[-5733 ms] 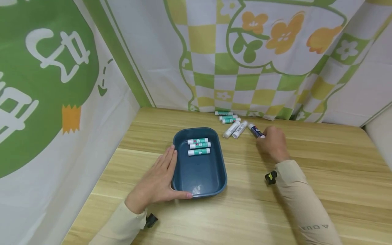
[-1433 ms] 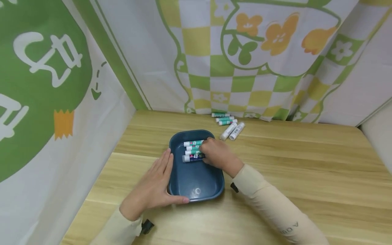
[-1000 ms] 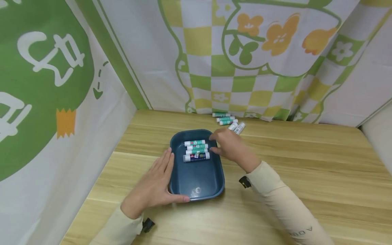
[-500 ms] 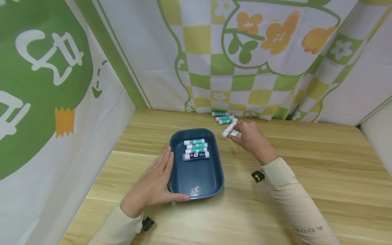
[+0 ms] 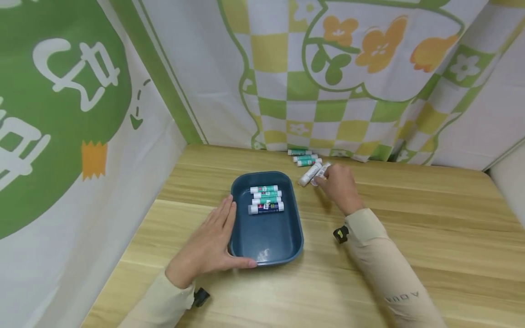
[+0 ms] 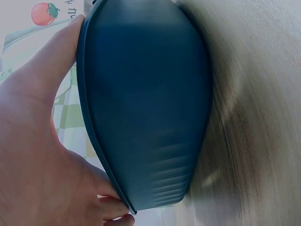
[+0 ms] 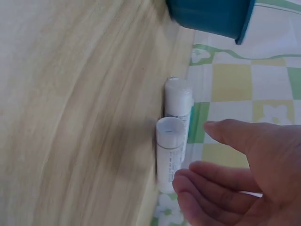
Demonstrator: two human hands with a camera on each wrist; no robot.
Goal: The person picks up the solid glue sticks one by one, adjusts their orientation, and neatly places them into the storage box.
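My left hand [image 5: 207,243] rests against the left side of a dark blue tray [image 5: 266,241], fingers straight along its rim and thumb on the front edge. Three green-and-white glue sticks [image 5: 267,194] and a navy glue stick [image 5: 266,208] lie side by side in it. My right hand [image 5: 342,187] is at two white glue sticks on the table. In the right wrist view its thumb and fingers are spread apart, fingertips right at the nearer white glue stick [image 7: 169,157]. The other white glue stick [image 5: 310,174] lies just left of it.
Three more green-and-white glue sticks [image 5: 307,161] lie behind the white ones, near the patterned curtain [image 5: 328,109] at the table's back edge. A printed cloth [image 5: 49,136] hangs on the left. The wooden table [image 5: 430,218] extends to the right.
The navy glue stick has moved from the table into the tray beside the green ones. My right hand let it go and moved back right to the white glue sticks. My left hand stays on the tray.
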